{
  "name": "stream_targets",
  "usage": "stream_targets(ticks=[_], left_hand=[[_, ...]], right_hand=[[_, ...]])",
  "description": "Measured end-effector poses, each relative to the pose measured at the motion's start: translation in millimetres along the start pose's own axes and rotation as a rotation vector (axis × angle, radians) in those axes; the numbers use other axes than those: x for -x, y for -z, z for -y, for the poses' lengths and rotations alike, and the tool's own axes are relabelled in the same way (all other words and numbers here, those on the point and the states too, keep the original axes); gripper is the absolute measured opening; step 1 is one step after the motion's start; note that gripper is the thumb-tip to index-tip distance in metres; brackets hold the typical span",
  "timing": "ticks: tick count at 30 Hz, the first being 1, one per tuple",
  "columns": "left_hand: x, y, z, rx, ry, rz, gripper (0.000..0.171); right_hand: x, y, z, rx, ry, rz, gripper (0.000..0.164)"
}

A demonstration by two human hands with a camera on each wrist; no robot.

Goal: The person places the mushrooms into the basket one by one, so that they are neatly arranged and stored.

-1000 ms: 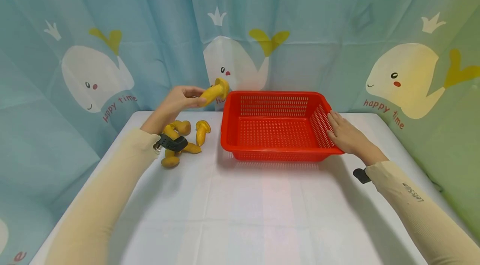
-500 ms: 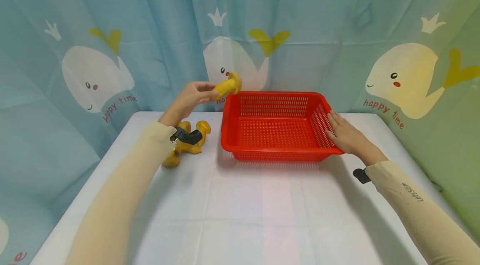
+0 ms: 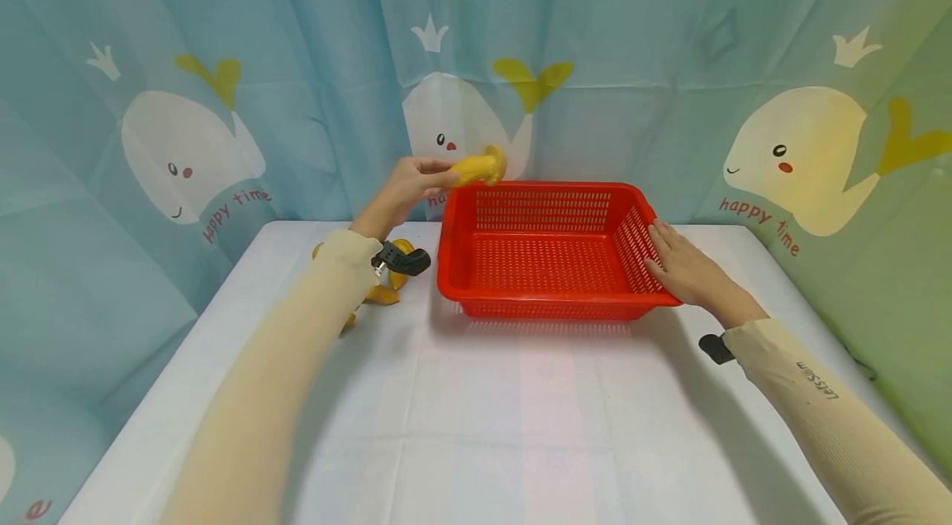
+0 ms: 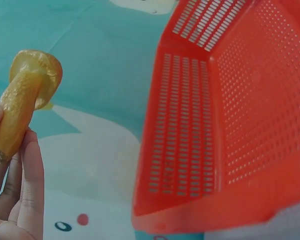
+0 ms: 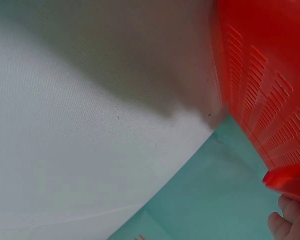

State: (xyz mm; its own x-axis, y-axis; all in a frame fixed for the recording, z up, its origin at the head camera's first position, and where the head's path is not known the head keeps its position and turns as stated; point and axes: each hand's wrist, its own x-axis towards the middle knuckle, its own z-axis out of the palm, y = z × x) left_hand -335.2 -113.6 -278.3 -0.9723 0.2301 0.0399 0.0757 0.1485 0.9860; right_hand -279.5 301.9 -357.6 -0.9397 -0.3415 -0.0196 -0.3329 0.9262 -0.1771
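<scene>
In the head view my left hand (image 3: 416,184) pinches a yellow mushroom (image 3: 479,168) by its stem, raised at the back left rim of the red plastic basket (image 3: 550,306). The left wrist view shows the mushroom (image 4: 25,105) between thumb and fingers, cap away from the palm. My right hand (image 3: 687,267) holds the basket's right rim, with its thumb on the inner side. Fingertips (image 5: 285,220) show outside that rim in the right wrist view. More yellow mushrooms (image 3: 383,295) lie left of the basket, largely hidden behind the left forearm.
The basket stands on a white-covered table (image 3: 506,409), its slotted inside bare. Behind it hangs a blue-green curtain (image 3: 617,37) with whale prints. Each wrist carries a black strap (image 3: 404,260).
My left hand has carried the mushroom rightward from above the pile to the basket's back left rim. The forearm now covers more of the mushrooms. My right hand and the basket keep their places.
</scene>
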Motion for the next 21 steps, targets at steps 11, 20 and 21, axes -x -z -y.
stream_targets(ticks=[11,20,21], left_hand=[[-23.1,-25.0,8.8,0.104,0.086,-0.021,0.041],[-37.2,-44.9,15.6,0.149,0.154,-0.045,0.042],[-38.7,-47.1,16.6,0.149,0.159,-0.046,0.042]], right_hand=[[1.3,-1.5,-1.4,0.008,0.021,-0.020,0.065],[0.1,-1.6,-2.5,0.016,0.015,-0.012,0.067],[0.2,-1.6,-2.5,0.017,0.014,-0.012,0.067]])
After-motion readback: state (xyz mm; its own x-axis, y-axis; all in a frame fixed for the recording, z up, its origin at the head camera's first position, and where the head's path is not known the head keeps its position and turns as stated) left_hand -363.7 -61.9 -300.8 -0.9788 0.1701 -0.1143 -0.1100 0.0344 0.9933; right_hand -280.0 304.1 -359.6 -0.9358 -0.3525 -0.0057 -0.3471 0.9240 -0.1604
